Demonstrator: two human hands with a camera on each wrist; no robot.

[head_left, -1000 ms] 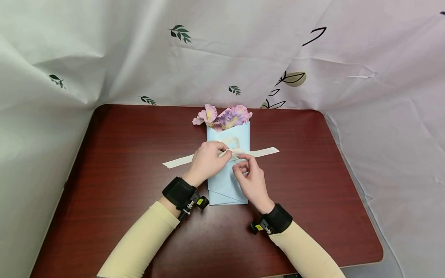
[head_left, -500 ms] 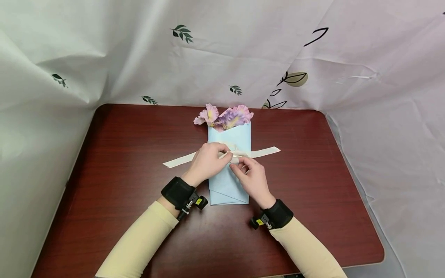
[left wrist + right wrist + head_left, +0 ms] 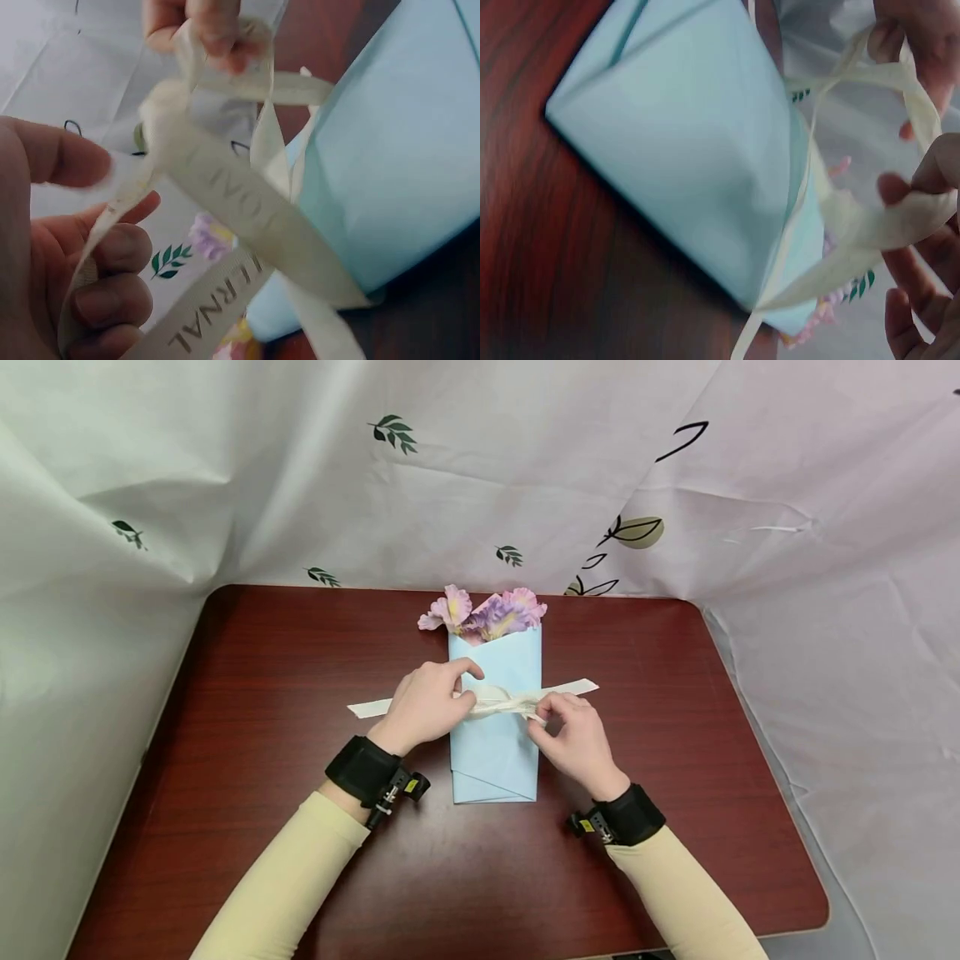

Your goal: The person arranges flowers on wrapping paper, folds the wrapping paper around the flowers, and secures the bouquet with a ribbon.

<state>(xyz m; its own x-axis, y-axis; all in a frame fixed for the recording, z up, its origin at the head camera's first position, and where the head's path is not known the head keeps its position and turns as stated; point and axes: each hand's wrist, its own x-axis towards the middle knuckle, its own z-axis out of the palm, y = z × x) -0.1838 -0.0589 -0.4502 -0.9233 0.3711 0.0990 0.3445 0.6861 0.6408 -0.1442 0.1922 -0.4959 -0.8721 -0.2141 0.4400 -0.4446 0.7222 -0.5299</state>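
Observation:
A flower bouquet in light blue wrapping paper (image 3: 495, 756) lies on the table, with pink and purple flowers (image 3: 507, 613) at its far end. Across its middle runs a cream ribbon (image 3: 225, 187) with printed lettering, looped above the paper, its tails out to both sides. My left hand (image 3: 427, 703) holds part of the ribbon in curled fingers at the bouquet's left side, thumb and index finger apart. On the other side my right hand (image 3: 581, 739) pinches a ribbon loop (image 3: 900, 221) between thumb and fingers. How the strands cross at the middle is partly hidden by the hands.
The dark red wooden table (image 3: 300, 643) has rounded corners and extends to both sides of the bouquet. White cloth with leaf prints (image 3: 450, 485) hangs behind it and at both sides.
My hands have drawn apart, left hand to the left and right hand to the right, stretching the ribbon between them. The left thumb and index finger have spread.

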